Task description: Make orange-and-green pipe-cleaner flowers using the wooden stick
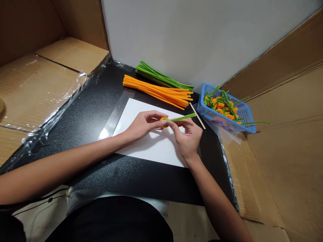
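Note:
Over a white sheet (148,148) my two hands meet around a small orange pipe-cleaner piece (164,119) with green at one end. My left hand (143,126) pinches the orange part between thumb and fingers. A green pipe cleaner (183,117) sticks out from it to the right, across the fingers of my right hand (188,134). The right thumb and fingertip are closed at the green base of the piece. Part of the orange piece is hidden by my fingertips.
Behind the sheet lie bundles of orange pipe cleaners (156,90) and green pipe cleaners (161,75). A thin pale stick (197,116) rests to the right. A blue basket (214,116) holds several orange-and-green pieces. Cardboard (282,134) and a pale wall (189,40) border the black table (83,111).

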`<state>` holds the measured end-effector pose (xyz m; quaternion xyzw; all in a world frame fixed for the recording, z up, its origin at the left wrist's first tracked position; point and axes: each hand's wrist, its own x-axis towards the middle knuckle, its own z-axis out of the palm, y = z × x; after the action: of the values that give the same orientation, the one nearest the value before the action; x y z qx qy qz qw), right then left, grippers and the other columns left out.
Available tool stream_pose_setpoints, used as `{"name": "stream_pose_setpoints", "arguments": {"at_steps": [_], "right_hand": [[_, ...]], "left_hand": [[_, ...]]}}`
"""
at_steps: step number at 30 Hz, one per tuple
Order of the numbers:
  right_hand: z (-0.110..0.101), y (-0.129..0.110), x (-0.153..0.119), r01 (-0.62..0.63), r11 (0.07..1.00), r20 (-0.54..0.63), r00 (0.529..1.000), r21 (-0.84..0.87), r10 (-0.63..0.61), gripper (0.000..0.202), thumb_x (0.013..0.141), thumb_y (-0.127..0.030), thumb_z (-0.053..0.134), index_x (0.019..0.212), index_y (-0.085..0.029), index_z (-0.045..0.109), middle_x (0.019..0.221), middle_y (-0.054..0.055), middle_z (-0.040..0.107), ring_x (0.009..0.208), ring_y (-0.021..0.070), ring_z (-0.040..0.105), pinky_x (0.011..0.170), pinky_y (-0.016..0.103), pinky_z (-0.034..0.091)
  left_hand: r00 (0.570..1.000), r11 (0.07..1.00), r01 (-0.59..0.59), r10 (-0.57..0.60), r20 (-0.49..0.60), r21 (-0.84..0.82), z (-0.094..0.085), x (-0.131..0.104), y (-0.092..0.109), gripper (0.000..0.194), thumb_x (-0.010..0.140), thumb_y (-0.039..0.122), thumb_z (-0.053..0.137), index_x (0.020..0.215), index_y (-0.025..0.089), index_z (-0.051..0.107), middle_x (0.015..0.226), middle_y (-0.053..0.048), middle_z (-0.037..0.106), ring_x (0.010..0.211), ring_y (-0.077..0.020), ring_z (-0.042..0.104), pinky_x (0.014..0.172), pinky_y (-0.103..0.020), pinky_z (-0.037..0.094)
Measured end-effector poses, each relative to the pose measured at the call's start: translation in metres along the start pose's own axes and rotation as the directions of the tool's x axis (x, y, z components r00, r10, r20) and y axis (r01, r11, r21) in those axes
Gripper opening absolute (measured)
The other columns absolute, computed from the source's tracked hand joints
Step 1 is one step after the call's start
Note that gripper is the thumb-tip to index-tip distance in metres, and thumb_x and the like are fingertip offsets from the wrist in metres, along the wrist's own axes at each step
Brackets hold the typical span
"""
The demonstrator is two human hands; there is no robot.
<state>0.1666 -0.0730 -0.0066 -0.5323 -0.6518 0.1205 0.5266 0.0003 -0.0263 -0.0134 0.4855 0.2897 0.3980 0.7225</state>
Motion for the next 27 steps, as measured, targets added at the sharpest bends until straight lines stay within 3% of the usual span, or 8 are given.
{"name": "stream_pose_setpoints", "arguments": {"at_steps": [4, 8, 13, 20, 23, 27], "right_hand": [[0.0, -0.001, 0.001, -0.036, 0.99, 0.073, 0.997, 0.137, 0.026, 0.007, 0.085, -0.027, 0.073, 0.091, -0.025, 0.076, 0.092, 0.004, 0.075, 0.084, 0.0193, 0.068, 0.07, 0.034, 0.055], [-0.001, 0.001, 0.004, -0.021, 0.981, 0.084, 0.996, 0.191, 0.005, 0.005, 0.084, -0.026, 0.074, 0.089, -0.024, 0.076, 0.087, 0.004, 0.075, 0.085, 0.0202, 0.069, 0.074, 0.036, 0.056], [-0.001, -0.003, 0.003, 0.114, 0.991, -0.022, 0.993, 0.065, -0.113, 0.003, 0.084, -0.024, 0.073, 0.082, -0.023, 0.074, 0.08, 0.005, 0.074, 0.077, 0.0215, 0.068, 0.071, 0.039, 0.056], [-0.002, -0.008, 0.003, 0.168, 0.982, 0.032, 0.986, -0.091, -0.165, 0.011, 0.091, -0.024, 0.064, 0.081, -0.022, 0.067, 0.08, 0.005, 0.069, 0.077, 0.021, 0.064, 0.07, 0.037, 0.054], [0.001, -0.007, 0.0, 0.117, 0.991, 0.052, 0.992, -0.068, -0.114, 0.011, 0.093, -0.025, 0.06, 0.084, -0.021, 0.064, 0.083, 0.005, 0.067, 0.08, 0.0206, 0.064, 0.072, 0.036, 0.053], [0.008, -0.006, -0.005, -0.051, 0.996, 0.07, 0.996, 0.067, 0.047, 0.013, 0.095, -0.029, 0.058, 0.086, -0.02, 0.062, 0.086, 0.005, 0.066, 0.078, 0.0179, 0.065, 0.069, 0.032, 0.054]], "left_hand": [[1.0, 0.994, 0.009, -0.007, 0.017, -0.11, 0.003, -0.002, -0.001, 0.03, 0.074, 0.027, 0.081, 0.099, 0.015, 0.07, 0.1, -0.005, 0.071, 0.085, -0.0152, 0.069, 0.083, -0.031, 0.056], [0.999, 0.998, -0.03, 0.03, -0.015, -0.046, 0.003, -0.002, 0.0, 0.029, 0.072, 0.025, 0.082, 0.096, 0.014, 0.069, 0.091, -0.002, 0.069, 0.077, -0.0115, 0.067, 0.077, -0.025, 0.054], [0.995, 0.994, -0.099, 0.1, -0.017, 0.051, 0.002, -0.003, -0.001, 0.034, 0.072, 0.03, 0.082, 0.099, 0.014, 0.068, 0.091, -0.005, 0.072, 0.08, -0.0159, 0.07, 0.077, -0.029, 0.057], [0.984, 0.975, -0.176, 0.175, 0.02, 0.135, 0.003, -0.006, -0.002, 0.031, 0.074, 0.025, 0.078, 0.101, 0.013, 0.068, 0.094, -0.007, 0.071, 0.08, -0.0168, 0.07, 0.074, -0.029, 0.058], [0.974, 0.959, -0.225, 0.225, 0.018, 0.172, 0.005, -0.008, -0.002, 0.027, 0.074, 0.022, 0.077, 0.098, 0.013, 0.069, 0.097, -0.007, 0.07, 0.081, -0.016, 0.069, 0.074, -0.028, 0.058], [0.956, 0.939, -0.282, 0.293, -0.026, 0.196, 0.004, -0.008, -0.002, 0.025, 0.073, 0.022, 0.078, 0.094, 0.014, 0.069, 0.101, -0.007, 0.069, 0.083, -0.0151, 0.069, 0.073, -0.026, 0.058]]}}
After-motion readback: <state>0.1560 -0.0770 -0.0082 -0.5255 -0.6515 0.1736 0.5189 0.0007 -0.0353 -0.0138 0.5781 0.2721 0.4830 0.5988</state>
